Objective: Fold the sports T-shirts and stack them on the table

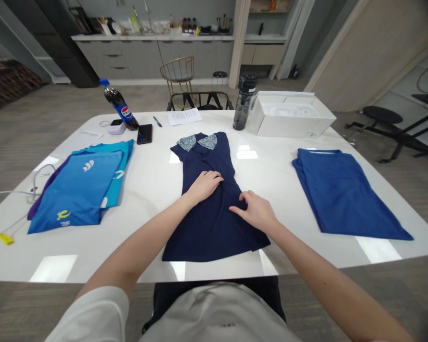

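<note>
A navy polo shirt (207, 223) with a patterned teal collar lies folded lengthwise on the white table (153, 180), collar pointing away from me. My left hand (204, 184) rests flat on the shirt's middle, fingers stretched out. My right hand (257, 210) lies on the shirt's right fold, fingers extended and pressing the cloth. Neither hand grips anything.
A stack of light blue shirts (80, 190) lies at the left, a folded royal blue shirt (342, 194) at the right. At the back stand a cola bottle (119, 107), a phone (144, 134), a paper sheet (184, 116), a dark water bottle (244, 102) and a white box (292, 118). Cables (7, 209) trail at far left.
</note>
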Demonstrator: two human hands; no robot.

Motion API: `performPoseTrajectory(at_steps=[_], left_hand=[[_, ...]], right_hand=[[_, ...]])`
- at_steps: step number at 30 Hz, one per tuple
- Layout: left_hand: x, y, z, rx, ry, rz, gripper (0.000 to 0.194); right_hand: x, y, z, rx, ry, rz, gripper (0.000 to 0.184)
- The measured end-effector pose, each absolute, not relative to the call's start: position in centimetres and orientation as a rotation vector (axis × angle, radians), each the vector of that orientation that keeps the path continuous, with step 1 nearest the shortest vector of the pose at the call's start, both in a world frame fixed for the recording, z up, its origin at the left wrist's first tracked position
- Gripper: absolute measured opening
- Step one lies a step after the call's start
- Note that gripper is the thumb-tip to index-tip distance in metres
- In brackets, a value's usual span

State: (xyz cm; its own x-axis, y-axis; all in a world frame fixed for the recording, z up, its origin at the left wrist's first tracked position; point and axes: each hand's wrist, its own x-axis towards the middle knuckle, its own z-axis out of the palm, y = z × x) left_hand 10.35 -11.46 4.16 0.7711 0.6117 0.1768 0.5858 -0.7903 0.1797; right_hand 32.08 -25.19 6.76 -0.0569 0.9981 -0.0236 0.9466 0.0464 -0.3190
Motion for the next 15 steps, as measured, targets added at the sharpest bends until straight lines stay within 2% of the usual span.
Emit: performPoseTrajectory(at_steps=[2, 8, 12, 15], left_hand=[[11.0, -12.2, 4.6, 2.908, 0.988, 0.295, 0.035], [13.3, -12.9, 5.2, 3.034, 0.980, 0.234, 0.035], [14.9, -13.4, 5.2, 3.039, 1.006, 0.213, 0.033], [15.5, -13.8, 5.0, 3.005, 1.037, 0.214, 0.034]], right_hand=[[31.9, -28.1, 7.3, -2.129, -2.156, 0.370, 0.041], [32.0, -33.0, 7.6, -2.274, -2.344, 0.385, 0.023], [31.9, -34.5, 7.5, -2.275, -2.347, 0.449, 0.024], [31.5, -35.8, 7.3, -2.270, -2.268, 0.364, 0.033]])
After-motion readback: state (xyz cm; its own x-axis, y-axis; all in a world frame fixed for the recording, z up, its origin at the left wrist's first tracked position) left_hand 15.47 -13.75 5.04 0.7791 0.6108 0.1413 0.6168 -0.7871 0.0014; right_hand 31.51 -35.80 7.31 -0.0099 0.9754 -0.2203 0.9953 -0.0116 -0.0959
